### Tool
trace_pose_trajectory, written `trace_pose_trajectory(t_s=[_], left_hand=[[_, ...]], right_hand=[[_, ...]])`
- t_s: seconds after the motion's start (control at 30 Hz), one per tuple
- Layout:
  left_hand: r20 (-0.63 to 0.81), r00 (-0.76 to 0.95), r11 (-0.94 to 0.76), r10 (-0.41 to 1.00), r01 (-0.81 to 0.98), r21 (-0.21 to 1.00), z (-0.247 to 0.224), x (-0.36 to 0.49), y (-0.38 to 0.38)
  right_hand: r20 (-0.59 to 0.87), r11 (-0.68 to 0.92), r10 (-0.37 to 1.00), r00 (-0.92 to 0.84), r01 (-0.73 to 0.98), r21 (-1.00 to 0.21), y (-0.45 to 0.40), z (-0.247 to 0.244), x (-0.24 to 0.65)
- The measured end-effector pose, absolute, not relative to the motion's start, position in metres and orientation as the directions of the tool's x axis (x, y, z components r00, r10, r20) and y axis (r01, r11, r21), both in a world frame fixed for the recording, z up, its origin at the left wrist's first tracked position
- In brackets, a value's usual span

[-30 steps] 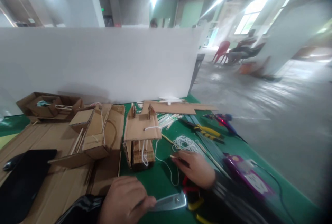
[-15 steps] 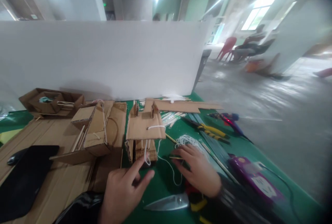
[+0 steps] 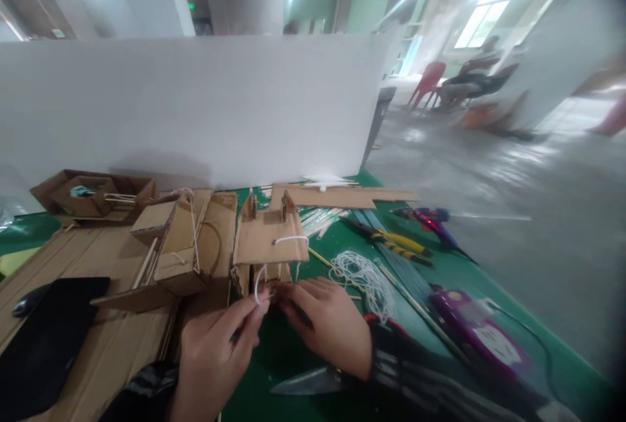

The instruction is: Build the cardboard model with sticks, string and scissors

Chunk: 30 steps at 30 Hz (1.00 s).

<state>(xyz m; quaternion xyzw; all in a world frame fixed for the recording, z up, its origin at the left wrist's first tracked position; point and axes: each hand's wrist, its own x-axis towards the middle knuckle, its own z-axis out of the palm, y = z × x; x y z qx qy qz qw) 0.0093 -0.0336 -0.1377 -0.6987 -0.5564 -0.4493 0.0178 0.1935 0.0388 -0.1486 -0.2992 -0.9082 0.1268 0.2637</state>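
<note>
Clock positions were referenced to the right hand. The cardboard stand obstructed 11 o'clock; the string coil obstructed 1 to 2. The left hand blocked 9. Bare bench allowed passage at 8, bounded by scissors at 7.

A model of matt brown cardboard, rough at its cut edges, stands behind a smooth metal blade, with matt white string and a glossy purple plastic case to the model's right.
</note>
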Motion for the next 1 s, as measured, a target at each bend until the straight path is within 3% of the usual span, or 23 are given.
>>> trace_pose_trajectory(t_s=[0.37,0.7,0.8,1.0], left_hand=[[0.652,-0.002,-0.389,0.758,0.801,0.455,-0.13,0.007,-0.033],[0.67,0.025,-0.423,0.742,0.793,0.438,-0.126,0.003,-0.032],[0.72,0.064,-0.431,0.691,0.836,0.34,-0.12,0.0,-0.035],[0.831,0.239,-0.411,0.502,0.911,-0.014,-0.095,-0.006,-0.033]], right_hand=[[0.372,0.791,0.588,-0.719,0.413,-0.452,0.039,-0.148,0.194],[0.317,0.713,0.597,-0.737,0.305,-0.631,0.038,-0.143,0.196],[0.304,0.673,0.6,-0.74,0.262,-0.692,0.037,-0.144,0.195],[0.357,0.637,0.713,-0.603,0.346,-0.688,0.032,-0.149,0.196]])
